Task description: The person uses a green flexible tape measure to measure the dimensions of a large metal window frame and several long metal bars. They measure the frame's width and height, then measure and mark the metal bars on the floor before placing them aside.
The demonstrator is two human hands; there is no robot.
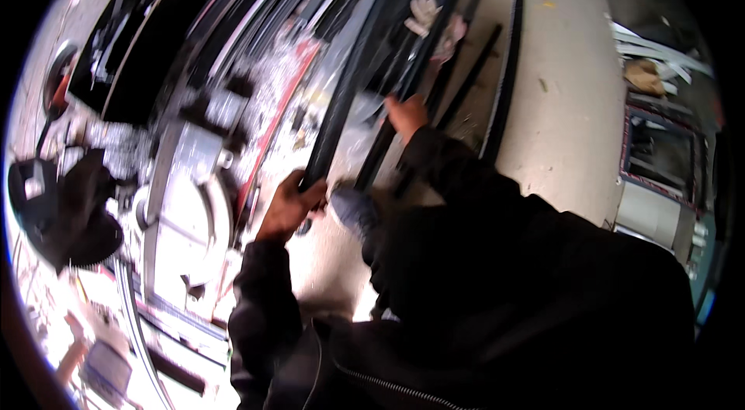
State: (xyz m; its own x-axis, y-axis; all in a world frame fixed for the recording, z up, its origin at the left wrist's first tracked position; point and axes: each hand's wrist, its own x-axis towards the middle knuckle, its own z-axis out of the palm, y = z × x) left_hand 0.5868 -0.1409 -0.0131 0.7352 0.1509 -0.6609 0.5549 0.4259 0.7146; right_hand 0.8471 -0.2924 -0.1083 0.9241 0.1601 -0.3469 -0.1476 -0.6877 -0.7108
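Observation:
My left hand (289,210) is closed around the near end of a long black profile bar (335,123), which slants away toward the upper right. Farther off and to the right, my right hand (407,116) curls over a second long black bar (380,152), its fingers partly hidden and a little blurred. Between the two bars lies some clear plastic wrapping (369,109). A pale work glove (423,15) and a pinkish glove (450,39) rest by the bars beyond my right hand. My shoe (354,210) shows between my arms.
Many long dark and light profiles (264,10) lie in a bundle at the far left. A metal machine with a round part (194,216) stands left, beside a red edge (273,126). More black bars (504,60) lie on the pale floor (559,84). A framed piece (660,158) is far right.

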